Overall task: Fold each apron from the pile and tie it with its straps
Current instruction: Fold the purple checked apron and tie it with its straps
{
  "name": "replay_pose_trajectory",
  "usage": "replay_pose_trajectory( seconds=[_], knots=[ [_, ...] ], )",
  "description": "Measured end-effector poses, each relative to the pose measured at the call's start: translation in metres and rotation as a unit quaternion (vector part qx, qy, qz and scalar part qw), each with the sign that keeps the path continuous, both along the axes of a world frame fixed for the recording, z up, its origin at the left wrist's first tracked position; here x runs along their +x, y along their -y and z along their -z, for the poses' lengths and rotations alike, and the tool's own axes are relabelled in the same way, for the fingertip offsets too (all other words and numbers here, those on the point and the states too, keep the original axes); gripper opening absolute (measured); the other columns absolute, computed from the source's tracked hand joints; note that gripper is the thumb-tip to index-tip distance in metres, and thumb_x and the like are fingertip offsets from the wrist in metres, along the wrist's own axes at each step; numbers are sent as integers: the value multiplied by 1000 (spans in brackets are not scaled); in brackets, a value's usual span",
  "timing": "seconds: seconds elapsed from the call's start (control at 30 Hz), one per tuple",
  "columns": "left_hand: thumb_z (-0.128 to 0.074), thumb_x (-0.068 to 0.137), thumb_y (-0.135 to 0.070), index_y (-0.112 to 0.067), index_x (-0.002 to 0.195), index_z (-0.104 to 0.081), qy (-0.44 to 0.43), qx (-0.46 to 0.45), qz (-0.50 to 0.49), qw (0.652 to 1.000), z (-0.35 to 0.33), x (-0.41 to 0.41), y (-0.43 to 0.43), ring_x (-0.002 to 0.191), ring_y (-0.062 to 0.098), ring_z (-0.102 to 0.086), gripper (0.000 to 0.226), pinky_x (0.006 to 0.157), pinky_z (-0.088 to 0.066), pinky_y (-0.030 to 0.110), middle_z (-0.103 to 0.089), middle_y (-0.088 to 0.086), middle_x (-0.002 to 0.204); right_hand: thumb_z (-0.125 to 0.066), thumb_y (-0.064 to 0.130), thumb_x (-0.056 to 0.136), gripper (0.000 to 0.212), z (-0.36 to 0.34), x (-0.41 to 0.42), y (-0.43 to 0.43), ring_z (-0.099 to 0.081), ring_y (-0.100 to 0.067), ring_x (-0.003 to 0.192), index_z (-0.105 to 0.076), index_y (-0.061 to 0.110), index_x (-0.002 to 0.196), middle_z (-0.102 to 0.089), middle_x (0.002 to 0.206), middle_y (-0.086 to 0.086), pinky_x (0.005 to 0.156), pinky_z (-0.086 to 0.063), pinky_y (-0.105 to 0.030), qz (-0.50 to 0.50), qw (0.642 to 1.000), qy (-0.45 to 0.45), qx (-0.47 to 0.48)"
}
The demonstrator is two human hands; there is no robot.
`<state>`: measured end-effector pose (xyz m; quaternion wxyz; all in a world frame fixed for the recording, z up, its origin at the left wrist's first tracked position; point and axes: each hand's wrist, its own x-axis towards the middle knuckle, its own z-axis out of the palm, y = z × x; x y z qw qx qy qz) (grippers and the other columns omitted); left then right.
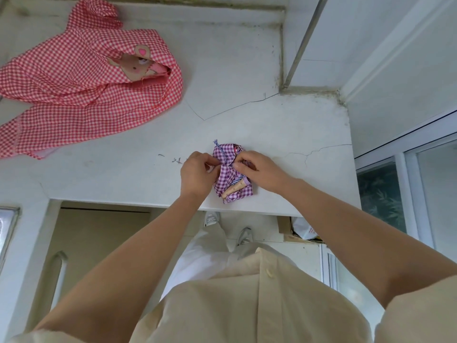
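Red-checked apron (74, 95) loose on cracked counter (247, 120), apart from purple bundle (228, 153)

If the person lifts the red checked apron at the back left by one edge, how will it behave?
Probably floppy: the red checked apron lies in soft rumpled folds, so it would drape and unfold. Likely light, being thin cloth. Unlikely to roll on the counter.

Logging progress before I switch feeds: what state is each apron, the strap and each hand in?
purple apron: folded into a small bundle.
strap: laid over the bundle, one end sticking out at the far side.
red apron: unfolded, crumpled, far left.
left hand: pinches the strap at the bundle's middle.
right hand: pinches the strap beside it.
counter: cracked, bears both aprons.
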<state>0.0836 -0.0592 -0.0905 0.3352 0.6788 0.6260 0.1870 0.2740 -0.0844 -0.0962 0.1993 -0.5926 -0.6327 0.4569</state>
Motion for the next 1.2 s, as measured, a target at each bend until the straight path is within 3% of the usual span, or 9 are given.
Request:
replay_pose_trajectory(
  seconds=[0.17, 0.27, 0.37, 0.7, 0.83, 0.93, 1.03, 1.13, 1.2],
  knots=[
    [-57, 95, -11, -4, 99, -68, -43, -5, 49, 998, 3, 7, -8, 96, 28, -57, 14, 79, -40, 28, -59, 11, 103, -58, 26, 97, 12, 1, -1, -1, -46, 8, 63, -64, 17, 101, -50, 78, 16, 60, -30, -17, 8, 1000, 14, 2],
    [-50, 100, -12, -5, 95, -59, 47, 24, 96, 994, -3, 6, -7, 86, 25, -56, 12, 72, -42, 28, -61, 8, 92, -59, 18, 94, 9, 1, 3, -2, -47, 11, 65, -64, 13, 100, -48, 77, 17, 58, -29, -13, -15, 999, 34, 7],
    [-46, 102, -14, -9, 94, -54, 105, -24, 144, 984, -9, 11, -8, 75, 22, -58, 12, 67, -45, 26, -66, 10, 87, -59, 13, 91, 6, 0, 6, -4, -43, 2, 63, -61, 12, 97, -43, 75, 14, 58, -26, -16, -34, 998, 46, 2],
    [-54, 99, -17, -10, 100, -64, -5, -55, 166, 985, -3, 34, -23, 75, 16, -52, 11, 66, -33, 24, -60, -4, 84, -44, 15, 98, 24, -20, 10, -5, -37, -12, 66, -46, 14, 122, -41, 76, 1, 60, -29, -27, -16, 993, 11, -121],
    [-54, 99, -19, -5, 102, -65, -43, -60, 171, 982, -6, 44, -25, 78, 19, -53, 18, 68, -33, 26, -58, -1, 83, -46, 7, 96, 32, -22, 18, -8, -40, -14, 64, -44, 13, 127, -45, 73, -1, 61, -33, -30, -39, 991, 69, -112],
    [-52, 100, -20, -5, 103, -67, -69, -63, 179, 979, -7, 49, -26, 86, 26, -59, 21, 68, -34, 27, -63, 4, 85, -52, 1, 90, 29, -27, 24, -12, -56, -23, 80, -59, 11, 116, -62, 83, -6, 73, -43, -32, -34, 982, 175, -65],
    [-52, 100, -21, -5, 106, -68, -71, -71, 172, 980, -9, 50, -26, 95, 28, -62, 23, 74, -38, 27, -70, 10, 100, -60, 10, 90, 10, -38, 30, -23, -64, -30, 92, -69, 16, 86, -70, 94, -10, 77, -49, -33, -34, 948, 308, -74],
    [-53, 99, -20, -5, 108, -69, -58, -85, 160, 982, -12, 51, -26, 97, 27, -62, 23, 76, -40, 26, -70, 10, 105, -60, 28, 94, 36, -48, 28, -33, -52, -28, 74, -47, 14, 64, -54, 74, -7, 61, -37, -30, -27, 930, 355, -90],
    [-55, 99, -20, -6, 106, -70, -51, -95, 159, 981, -14, 53, -26, 95, 27, -63, 22, 77, -43, 27, -71, 11, 103, -57, 29, 95, 49, -48, 21, -36, -37, -22, 57, -33, 16, 55, -36, 58, -3, 52, -26, -31, -16, 949, 295, -109]
  ],
)
